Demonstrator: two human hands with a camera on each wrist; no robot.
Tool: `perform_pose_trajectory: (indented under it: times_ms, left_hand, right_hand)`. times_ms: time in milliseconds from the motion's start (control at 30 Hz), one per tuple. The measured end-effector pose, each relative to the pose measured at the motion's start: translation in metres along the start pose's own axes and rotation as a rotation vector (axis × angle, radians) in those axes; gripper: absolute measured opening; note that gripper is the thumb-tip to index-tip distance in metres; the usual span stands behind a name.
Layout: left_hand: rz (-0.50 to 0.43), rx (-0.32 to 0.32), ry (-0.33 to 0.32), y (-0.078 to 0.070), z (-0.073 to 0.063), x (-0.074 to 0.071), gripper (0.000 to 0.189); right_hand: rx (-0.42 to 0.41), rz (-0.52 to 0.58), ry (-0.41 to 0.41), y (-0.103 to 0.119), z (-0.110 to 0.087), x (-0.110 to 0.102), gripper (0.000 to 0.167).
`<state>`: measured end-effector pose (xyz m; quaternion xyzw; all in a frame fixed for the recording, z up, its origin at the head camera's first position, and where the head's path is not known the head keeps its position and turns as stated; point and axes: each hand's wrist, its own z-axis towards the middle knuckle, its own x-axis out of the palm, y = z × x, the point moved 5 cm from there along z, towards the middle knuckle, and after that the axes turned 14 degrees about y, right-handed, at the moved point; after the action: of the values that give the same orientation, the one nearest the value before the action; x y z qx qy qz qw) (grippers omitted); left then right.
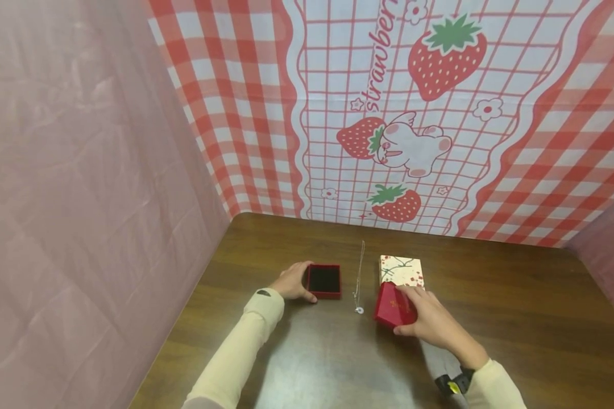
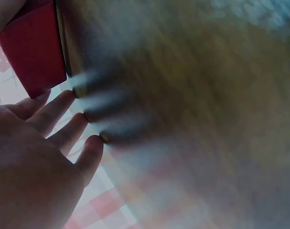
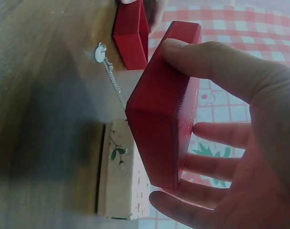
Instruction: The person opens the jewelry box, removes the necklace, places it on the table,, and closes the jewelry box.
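Observation:
A red jewelry box base (image 1: 324, 280) with a black lining sits on the table, its open top facing up. My left hand (image 1: 293, 282) holds it at its left side, thumb at the front corner and index finger at the back; the other fingertips (image 2: 90, 138) touch the tabletop. My right hand (image 1: 430, 317) grips the red box lid (image 1: 395, 305) between thumb and fingers, tilted and raised above the table. Between the two hands lies a silver necklace (image 1: 359, 284), stretched out with its round pendant (image 3: 100, 53) toward me.
A cream floral-patterned box (image 1: 400, 269) lies behind the lid, partly covered by it in the head view. A strawberry-print checked cloth (image 1: 389, 113) hangs along the table's back edge. Pink fabric (image 1: 92, 199) closes off the left side of the wooden table (image 1: 317, 358).

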<state>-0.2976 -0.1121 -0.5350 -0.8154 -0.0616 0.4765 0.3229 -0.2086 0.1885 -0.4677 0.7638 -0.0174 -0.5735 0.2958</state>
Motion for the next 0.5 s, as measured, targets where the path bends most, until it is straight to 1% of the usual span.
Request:
perform_pose_trajectory:
  times_ms: [67, 133, 367, 500]
  left_hand:
    - [0.001, -0.005, 0.001, 0.0, 0.0, 0.001, 0.101]
    - [-0.003, -0.006, 0.0, 0.001, 0.001, 0.001, 0.101]
    - [-0.001, -0.007, 0.0, 0.001, 0.001, 0.001, 0.102]
    - [-0.002, -0.008, 0.004, 0.001, 0.001, 0.001, 0.102]
  right_hand:
    - [0.004, 0.008, 0.013, 0.001, 0.002, -0.001, 0.086]
    - [-0.003, 0.009, 0.009, 0.002, 0.005, -0.003, 0.087]
    - [-0.061, -0.022, -0.039, 0.007, 0.017, -0.012, 0.085]
    - [-0.069, -0.017, -0.028, 0.01, 0.024, -0.015, 0.084]
